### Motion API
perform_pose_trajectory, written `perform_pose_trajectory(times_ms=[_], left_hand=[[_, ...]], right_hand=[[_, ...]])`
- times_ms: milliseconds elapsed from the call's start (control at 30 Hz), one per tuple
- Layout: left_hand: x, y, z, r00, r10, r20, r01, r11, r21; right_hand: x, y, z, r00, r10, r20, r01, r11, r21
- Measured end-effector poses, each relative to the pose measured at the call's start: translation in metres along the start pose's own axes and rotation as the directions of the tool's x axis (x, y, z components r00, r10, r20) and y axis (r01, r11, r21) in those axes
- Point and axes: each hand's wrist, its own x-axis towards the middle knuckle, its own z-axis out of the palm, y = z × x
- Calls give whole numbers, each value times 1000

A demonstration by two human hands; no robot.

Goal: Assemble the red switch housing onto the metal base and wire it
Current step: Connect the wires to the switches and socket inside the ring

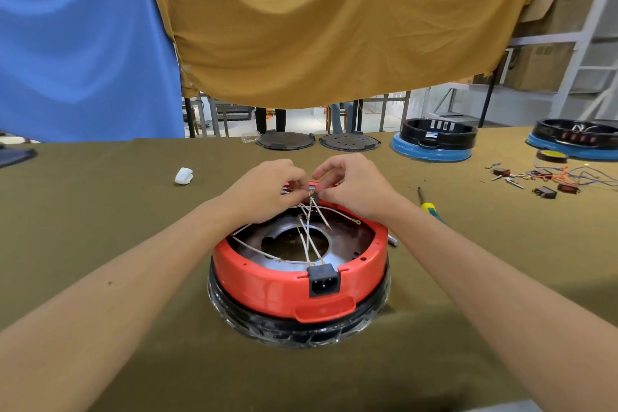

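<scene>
Both forearms enter from the near edge of the table (100,211), which is covered in olive cloth, and are cut off by the bottom corners. Between them sits the red switch housing (267,288), seated on a black base ring (301,331) near the middle of the table's near half. A black power inlet socket (323,280) faces the camera on the housing's near wall. Inside, the metal base (347,237) shows a round central opening, crossed by white wires (309,237).

At the housing's far rim, the left hand (267,191) and right hand (354,187) meet, fingers curled, pinching wire ends together. The terminal between the fingertips is too small to identify, and the far rim is hidden behind the hands.

A screwdriver (429,207) lies right of the housing, partly hidden by the right forearm. Loose switches and wires (548,179) lie near the right edge.
</scene>
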Motion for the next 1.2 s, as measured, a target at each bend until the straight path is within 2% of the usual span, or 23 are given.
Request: perform_pose_trajectory(times_ms=[367, 733, 833, 1200], left_hand=[[4, 1, 1, 1000, 6, -2, -6, 1000, 20], [9, 6, -1, 997, -69, -27, 70, 997, 20], [10, 5, 0, 996, -91, 17, 90, 994, 57], [12, 4, 3, 996, -86, -9, 87, 991, 102]], right_hand=[[1, 1, 1, 1000, -7, -2, 7, 1000, -5], [2, -1, 0, 1000, 2, -10, -2, 1000, -15], [1, -1, 1, 1000, 18, -11, -18, 1000, -10], [2, 0, 2, 1000, 18, -12, -18, 1000, 0]])
